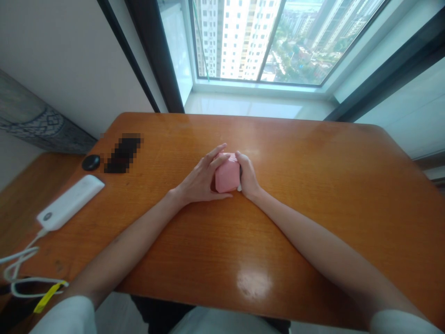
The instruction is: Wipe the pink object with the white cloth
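A small pink block-like object (227,175) with rounded edges is held between my two hands over the middle of the wooden table (295,222). My left hand (203,178) cups it from the left, fingers bent over its top and far side, thumb stretched along its near lower edge. From the right, my right hand (248,175) grips it, with the thumb at its upper right edge and the other fingers mostly hidden. A sliver of something dark and a small white bit show between the object and my right palm; I cannot make out what they are.
On the table's left side lie a white power strip (71,202) with a looped white cable (26,266) and yellow tag (50,297), a round black object (91,163) and a pixelated dark item (123,153). Beyond the far edge is a windowsill (257,105).
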The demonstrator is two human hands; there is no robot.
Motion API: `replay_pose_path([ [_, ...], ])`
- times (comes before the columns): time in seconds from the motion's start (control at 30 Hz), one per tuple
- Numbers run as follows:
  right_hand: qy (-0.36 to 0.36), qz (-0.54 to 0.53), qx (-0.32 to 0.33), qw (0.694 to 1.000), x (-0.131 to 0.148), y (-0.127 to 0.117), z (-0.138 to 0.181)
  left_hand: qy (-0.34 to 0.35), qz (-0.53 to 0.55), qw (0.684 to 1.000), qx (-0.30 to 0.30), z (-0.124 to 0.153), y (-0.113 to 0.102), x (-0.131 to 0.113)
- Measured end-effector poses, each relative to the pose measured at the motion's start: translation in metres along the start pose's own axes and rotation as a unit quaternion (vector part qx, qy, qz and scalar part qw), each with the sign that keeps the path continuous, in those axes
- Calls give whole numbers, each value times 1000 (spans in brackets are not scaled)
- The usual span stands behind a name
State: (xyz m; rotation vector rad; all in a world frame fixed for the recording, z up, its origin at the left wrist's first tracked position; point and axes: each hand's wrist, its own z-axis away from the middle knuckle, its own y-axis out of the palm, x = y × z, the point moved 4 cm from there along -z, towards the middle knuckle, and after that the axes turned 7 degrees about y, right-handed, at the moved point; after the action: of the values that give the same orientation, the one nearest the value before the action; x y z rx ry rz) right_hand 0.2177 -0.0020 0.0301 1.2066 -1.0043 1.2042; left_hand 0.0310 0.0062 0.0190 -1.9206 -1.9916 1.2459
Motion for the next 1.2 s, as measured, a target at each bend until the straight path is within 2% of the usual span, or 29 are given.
replay_pose_path([
  [0.17,-38,18,-22,999,-1,-3,2,-4,18,999,-34,-7,-5,-12],
  [0.3,-15,25,-6,1000,-1,0,8,-124,85,988,-23,-2,-1,-6],
  [0.37,-1,22,2,1000,0,1,9,-156,117,981,-11,2,2,0],
  [0.43,-5,15,-2,1000,2,1,8,-128,104,986,-16,3,3,4],
  [0.57,-19,-5,-16,1000,2,-1,1,-25,23,999,-10,1,0,3],
  [0.63,-24,-7,-14,1000,1,-1,-1,-1,8,1000,-3,-2,-1,0],
  [0.73,-43,10,-20,999,-1,-2,0,7,17,999,-27,-4,-5,-8],
  [0.8,-47,23,-17,998,-1,-2,4,-38,44,998,-31,-4,-6,-8],
  [0.9,-27,35,10,999,-1,0,9,-140,110,984,-6,1,-1,-2],
  [0.93,-21,35,15,999,-1,1,10,-153,124,981,-2,3,1,0],
  [1.0,-16,29,18,999,0,1,11,-127,117,985,-8,4,2,2],
  [1.13,-11,0,3,1000,-1,0,3,-5,18,1000,-1,2,-1,-1],
  [1.2,-16,-14,-5,1000,-2,-1,-1,18,-22,1000,12,1,-2,-5],
])
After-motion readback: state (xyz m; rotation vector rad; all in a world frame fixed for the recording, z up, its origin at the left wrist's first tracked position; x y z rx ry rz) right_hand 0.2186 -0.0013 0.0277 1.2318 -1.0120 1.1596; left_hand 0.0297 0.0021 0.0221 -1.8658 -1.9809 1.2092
